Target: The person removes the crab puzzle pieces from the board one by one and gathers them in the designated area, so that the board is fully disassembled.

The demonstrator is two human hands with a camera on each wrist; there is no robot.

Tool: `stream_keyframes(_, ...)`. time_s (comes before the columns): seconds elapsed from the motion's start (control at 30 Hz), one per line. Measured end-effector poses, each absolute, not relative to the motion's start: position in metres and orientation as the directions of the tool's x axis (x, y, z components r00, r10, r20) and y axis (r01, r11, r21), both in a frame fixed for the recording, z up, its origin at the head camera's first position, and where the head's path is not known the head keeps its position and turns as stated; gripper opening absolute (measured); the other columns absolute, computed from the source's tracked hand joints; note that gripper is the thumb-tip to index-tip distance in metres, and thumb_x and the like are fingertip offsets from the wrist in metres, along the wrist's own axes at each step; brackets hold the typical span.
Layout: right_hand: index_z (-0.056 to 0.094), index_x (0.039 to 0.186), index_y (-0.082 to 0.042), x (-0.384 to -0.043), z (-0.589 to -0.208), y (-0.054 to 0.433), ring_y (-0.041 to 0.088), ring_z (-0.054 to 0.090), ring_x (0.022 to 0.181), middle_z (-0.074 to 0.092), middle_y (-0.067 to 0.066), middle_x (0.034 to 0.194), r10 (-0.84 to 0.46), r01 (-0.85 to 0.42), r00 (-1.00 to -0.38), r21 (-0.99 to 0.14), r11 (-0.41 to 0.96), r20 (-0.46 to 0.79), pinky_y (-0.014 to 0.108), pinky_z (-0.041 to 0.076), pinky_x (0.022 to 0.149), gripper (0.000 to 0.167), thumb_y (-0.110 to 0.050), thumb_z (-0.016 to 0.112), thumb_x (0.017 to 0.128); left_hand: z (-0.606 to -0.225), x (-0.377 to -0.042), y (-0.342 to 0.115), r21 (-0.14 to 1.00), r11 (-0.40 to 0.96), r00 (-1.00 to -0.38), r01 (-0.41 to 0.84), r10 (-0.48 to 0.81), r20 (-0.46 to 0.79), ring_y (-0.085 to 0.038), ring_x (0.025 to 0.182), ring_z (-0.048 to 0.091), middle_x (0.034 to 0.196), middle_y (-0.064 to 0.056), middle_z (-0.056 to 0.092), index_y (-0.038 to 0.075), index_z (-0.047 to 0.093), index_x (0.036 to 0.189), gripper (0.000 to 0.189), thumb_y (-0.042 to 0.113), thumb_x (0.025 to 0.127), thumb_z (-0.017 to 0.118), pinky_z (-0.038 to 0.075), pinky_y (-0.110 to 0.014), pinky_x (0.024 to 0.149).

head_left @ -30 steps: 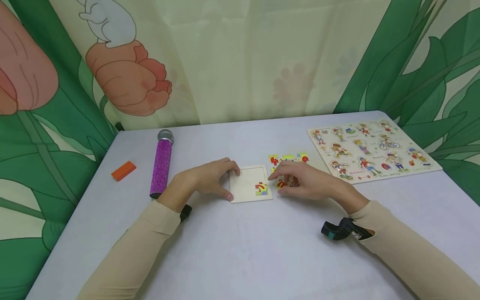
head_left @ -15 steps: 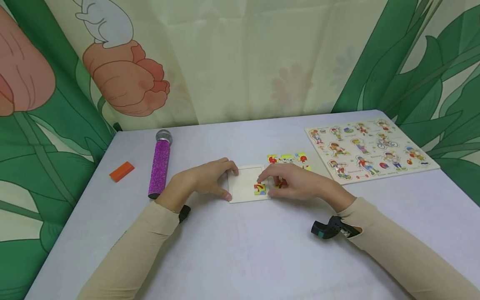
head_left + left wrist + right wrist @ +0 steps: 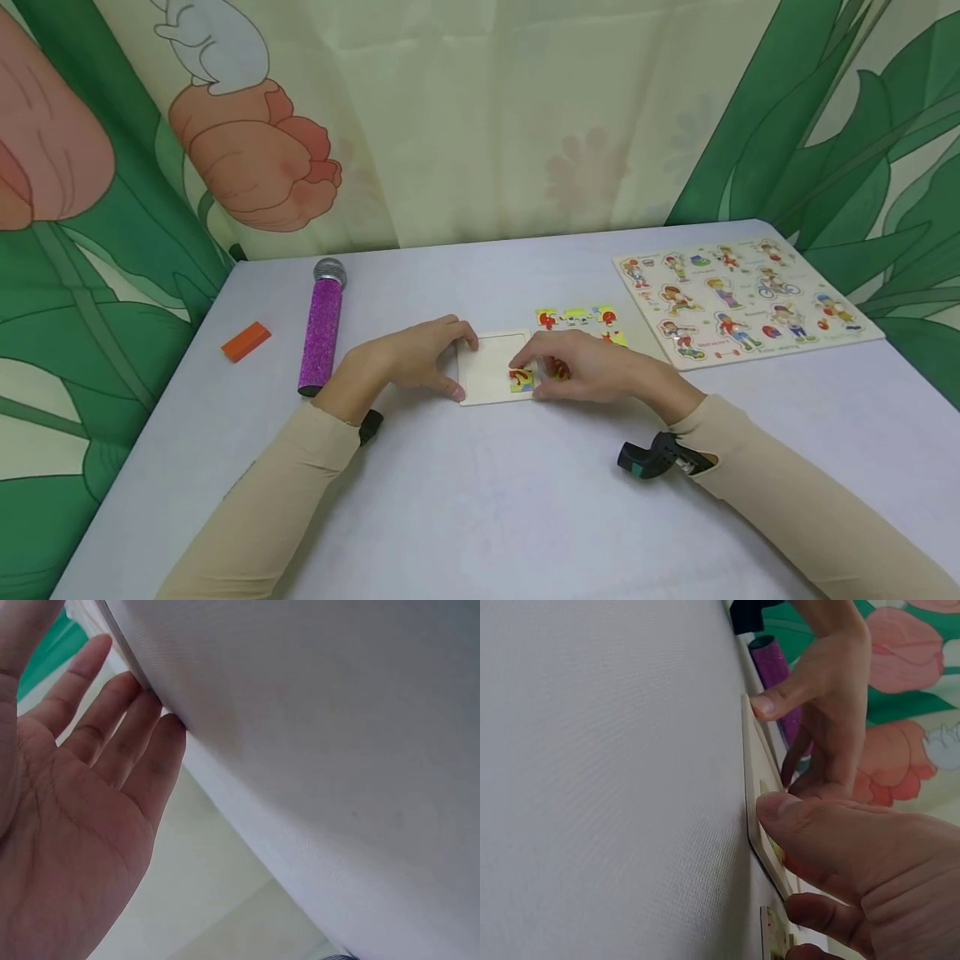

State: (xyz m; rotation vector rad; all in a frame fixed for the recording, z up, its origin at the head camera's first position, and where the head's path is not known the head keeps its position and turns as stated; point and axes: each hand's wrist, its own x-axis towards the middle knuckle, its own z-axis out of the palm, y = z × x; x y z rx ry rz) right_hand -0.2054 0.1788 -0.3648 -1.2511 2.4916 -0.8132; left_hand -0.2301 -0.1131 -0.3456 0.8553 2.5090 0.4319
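Note:
A small pale puzzle tray [image 3: 482, 371] lies flat at mid-table, with a yellow puzzle piece [image 3: 522, 382] marked in red at its lower right corner. My left hand [image 3: 416, 354] rests against the tray's left side, thumb at the near corner and fingers spread towards the far one. My right hand [image 3: 592, 364] reaches over the tray's right edge; its index finger and thumb pinch about the corner piece, partly covering it. In the right wrist view the thumb [image 3: 795, 817] lies on the piece beside the tray edge. More loose puzzle pieces [image 3: 576, 317] lie just beyond this hand, partly hidden.
A large picture puzzle board [image 3: 742, 304] with sports figures lies at the right rear. On the left are a glittery purple microphone [image 3: 321, 333] and an orange block [image 3: 246, 342]. A printed curtain [image 3: 495, 133] hangs behind the white table [image 3: 480, 500].
My right hand has moved left from the loose pieces onto the tray's right corner, its index finger now over the corner piece. My left hand has stayed at the tray's left side.

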Motion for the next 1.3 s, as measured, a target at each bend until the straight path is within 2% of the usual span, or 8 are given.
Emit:
stream_keyframes(0.13,0.069,0.132,-0.019,-0.205,-0.363,0.173,0.016,0.056,0.085,0.059,-0.003,0.119,-0.791,-0.654,-0.612,-0.572,0.495,0.015,0.028,0.048,0.078,0.044,-0.025,0.082,0.090,-0.347,-0.231,-0.114,0.418,0.759,-0.707,0.499,0.636,-0.311,-0.020,0.129,0.048,0.137,-0.002,0.051,0.019,0.052,0.135,0.070,0.040,0.080,0.089,0.038,-0.040,0.118)
stream_keyframes(0.23,0.070,0.129,-0.020,-0.205,-0.363,0.167,0.014,0.057,0.088,0.055,-0.003,0.124,-0.794,-0.652,-0.608,-0.569,0.500,-0.002,0.028,0.050,0.080,0.041,-0.025,0.082,0.090,-0.348,-0.231,-0.115,0.422,0.752,-0.702,0.507,0.644,-0.303,-0.020,0.129,0.049,0.137,-0.002,0.051,0.019,0.051,0.135,0.070,0.040,0.080,0.089,0.038,-0.040,0.117)
stream_keyframes(0.47,0.073,0.119,-0.022,-0.204,-0.362,0.159,0.015,0.059,0.093,0.055,-0.005,0.121,-0.827,-0.664,-0.563,-0.596,0.452,0.000,0.029,0.051,0.080,0.029,-0.018,0.080,0.091,-0.347,-0.232,-0.115,0.432,0.741,-0.695,0.514,0.655,-0.297,-0.020,0.127,0.049,0.137,-0.002,0.051,0.019,0.051,0.136,0.070,0.039,0.081,0.088,0.039,-0.040,0.116)
stream_keyframes(0.9,0.072,0.121,-0.019,-0.206,-0.365,0.165,0.009,0.065,0.087,0.060,-0.006,0.117,-0.843,-0.658,-0.532,-0.667,0.351,0.081,0.030,0.056,0.080,0.030,-0.021,0.079,0.092,-0.348,-0.232,-0.118,0.430,0.743,-0.698,0.512,0.652,-0.295,-0.020,0.126,0.050,0.134,-0.002,0.051,0.018,0.052,0.135,0.069,0.039,0.081,0.089,0.039,-0.040,0.115)
stream_keyframes(1.3,0.072,0.121,-0.017,-0.206,-0.368,0.180,0.014,0.066,0.097,0.061,-0.005,0.120,-0.806,-0.574,-0.585,-0.747,0.335,0.088,0.032,0.058,0.084,0.030,-0.023,0.079,0.093,-0.350,-0.233,-0.116,0.429,0.745,-0.698,0.511,0.651,-0.297,-0.020,0.126,0.049,0.135,-0.001,0.051,0.020,0.051,0.135,0.070,0.040,0.079,0.089,0.039,-0.040,0.116)
